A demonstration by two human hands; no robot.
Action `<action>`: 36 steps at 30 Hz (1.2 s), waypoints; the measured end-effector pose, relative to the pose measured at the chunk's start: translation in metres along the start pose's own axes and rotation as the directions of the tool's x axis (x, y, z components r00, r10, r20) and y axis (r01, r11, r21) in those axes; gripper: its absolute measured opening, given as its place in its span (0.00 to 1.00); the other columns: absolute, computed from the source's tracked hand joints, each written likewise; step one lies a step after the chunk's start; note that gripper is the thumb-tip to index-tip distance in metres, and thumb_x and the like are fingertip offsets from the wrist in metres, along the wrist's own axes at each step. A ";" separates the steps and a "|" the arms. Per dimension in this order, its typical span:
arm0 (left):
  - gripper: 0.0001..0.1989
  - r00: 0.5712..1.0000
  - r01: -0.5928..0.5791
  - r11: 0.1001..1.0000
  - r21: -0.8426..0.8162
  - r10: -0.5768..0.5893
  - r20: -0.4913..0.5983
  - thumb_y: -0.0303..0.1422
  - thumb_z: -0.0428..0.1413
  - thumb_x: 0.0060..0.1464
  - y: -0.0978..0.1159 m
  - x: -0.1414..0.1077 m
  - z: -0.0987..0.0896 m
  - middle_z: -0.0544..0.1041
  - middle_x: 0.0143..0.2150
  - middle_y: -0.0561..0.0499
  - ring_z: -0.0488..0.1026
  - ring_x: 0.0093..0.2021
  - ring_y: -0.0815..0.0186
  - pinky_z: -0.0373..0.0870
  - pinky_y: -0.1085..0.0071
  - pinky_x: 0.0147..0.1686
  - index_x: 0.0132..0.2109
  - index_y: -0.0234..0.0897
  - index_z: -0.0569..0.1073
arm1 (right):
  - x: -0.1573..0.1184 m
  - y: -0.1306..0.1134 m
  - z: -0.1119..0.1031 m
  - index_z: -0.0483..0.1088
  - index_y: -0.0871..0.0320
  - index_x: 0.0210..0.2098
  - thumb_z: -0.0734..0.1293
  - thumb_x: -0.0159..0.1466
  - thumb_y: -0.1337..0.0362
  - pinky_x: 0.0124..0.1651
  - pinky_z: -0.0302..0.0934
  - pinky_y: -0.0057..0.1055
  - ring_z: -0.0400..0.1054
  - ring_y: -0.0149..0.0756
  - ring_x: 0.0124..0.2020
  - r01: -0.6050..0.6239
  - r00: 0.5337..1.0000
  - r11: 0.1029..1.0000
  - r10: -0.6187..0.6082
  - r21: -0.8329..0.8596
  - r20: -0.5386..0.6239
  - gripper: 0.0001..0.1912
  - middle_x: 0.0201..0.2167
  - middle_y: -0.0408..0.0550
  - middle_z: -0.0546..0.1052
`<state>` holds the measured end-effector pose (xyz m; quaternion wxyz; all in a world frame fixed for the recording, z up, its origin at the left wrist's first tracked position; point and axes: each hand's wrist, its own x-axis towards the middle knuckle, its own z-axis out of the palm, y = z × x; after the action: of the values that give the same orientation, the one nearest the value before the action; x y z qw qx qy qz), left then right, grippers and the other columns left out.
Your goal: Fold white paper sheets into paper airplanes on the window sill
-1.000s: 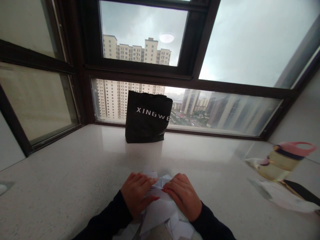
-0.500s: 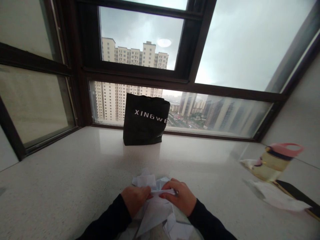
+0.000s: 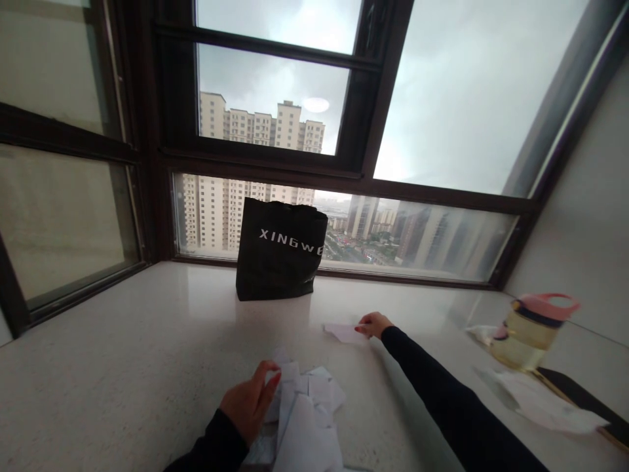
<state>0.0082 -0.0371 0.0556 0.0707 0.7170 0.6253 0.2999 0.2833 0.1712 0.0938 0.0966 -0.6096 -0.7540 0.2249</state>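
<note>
- Pale speckled sill [image 3: 162, 347] under dark-framed windows [image 3: 358, 187], grey sky and tower blocks [image 3: 211, 216] outside.
- Upright near the sill's window edge: black bag [image 3: 278, 255], lettered in white.
- Right hand [image 3: 374, 325]: closed, pinching one end of a flat white paper piece [image 3: 341, 333], in front of the bag and a little right.
- Left hand [image 3: 246, 401]: partly curled beside the left side of a white paper pile [image 3: 310, 419]; cannot tell whether gripping any.
- Toward the sill's right side: yellowish bottle [image 3: 527, 337] with pink lid, crumpled white wrapping [image 3: 543, 401], dark flat object [image 3: 580, 392].
</note>
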 end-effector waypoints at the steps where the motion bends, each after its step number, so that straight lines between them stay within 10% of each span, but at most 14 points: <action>1: 0.16 1.000 0.005 1.000 -0.026 -0.005 -0.013 0.37 0.31 0.55 -0.001 0.000 0.002 0.68 0.17 0.56 0.67 0.17 0.67 0.55 0.77 0.18 0.43 0.39 0.59 | 0.005 0.003 0.000 0.61 0.59 0.43 0.58 0.60 0.64 0.38 0.60 0.37 0.64 0.35 0.38 -0.020 1.000 1.000 0.020 -0.023 0.004 0.12 0.43 0.47 0.66; 14: 0.16 0.993 0.056 0.998 -0.023 -0.053 0.105 0.35 0.33 0.55 -0.011 0.004 0.000 0.72 0.23 0.53 0.71 0.27 0.66 0.58 0.76 0.25 0.29 0.41 0.63 | 0.012 0.009 0.001 0.60 0.60 0.44 0.58 0.60 0.64 0.38 0.60 0.38 0.64 0.36 0.39 -0.075 0.972 0.899 -0.032 -0.432 -0.234 0.13 0.43 0.48 0.65; 23: 0.13 0.991 0.083 0.996 -0.029 -0.080 0.112 0.34 0.35 0.54 -0.011 0.006 -0.003 0.72 0.24 0.53 0.71 0.27 0.66 0.58 0.76 0.24 0.34 0.41 0.63 | -0.026 -0.013 -0.007 0.63 0.62 0.40 0.60 0.57 0.62 0.40 0.55 0.46 0.59 0.46 0.44 -0.104 0.887 0.915 -0.092 -0.389 -0.452 0.12 0.42 0.54 0.65; 30: 0.13 0.987 0.106 0.994 -0.019 -0.103 0.125 0.35 0.35 0.54 -0.010 0.007 -0.003 0.71 0.21 0.55 0.69 0.24 0.68 0.56 0.77 0.22 0.36 0.40 0.63 | -0.101 -0.060 0.069 0.64 0.54 0.40 0.61 0.54 0.56 0.36 0.57 0.29 0.63 0.36 0.37 0.275 0.891 0.913 -0.360 -0.301 -0.277 0.15 0.36 0.46 0.70; 36: 0.20 0.988 0.042 0.998 0.042 -0.048 0.146 0.44 0.37 0.52 0.005 0.002 -0.011 0.67 0.17 0.55 0.66 0.20 0.68 0.53 0.75 0.20 0.23 0.39 0.64 | -0.123 -0.076 0.107 0.67 0.57 0.30 0.69 0.43 0.61 0.36 0.55 0.36 0.61 0.45 0.35 0.331 0.867 0.942 -0.330 -0.064 -0.375 0.15 0.31 0.50 0.69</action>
<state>0.0072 -0.0393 0.0672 0.1094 0.7242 0.6400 0.2323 0.2013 0.0172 0.0499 0.2785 -0.5035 -0.8136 0.0836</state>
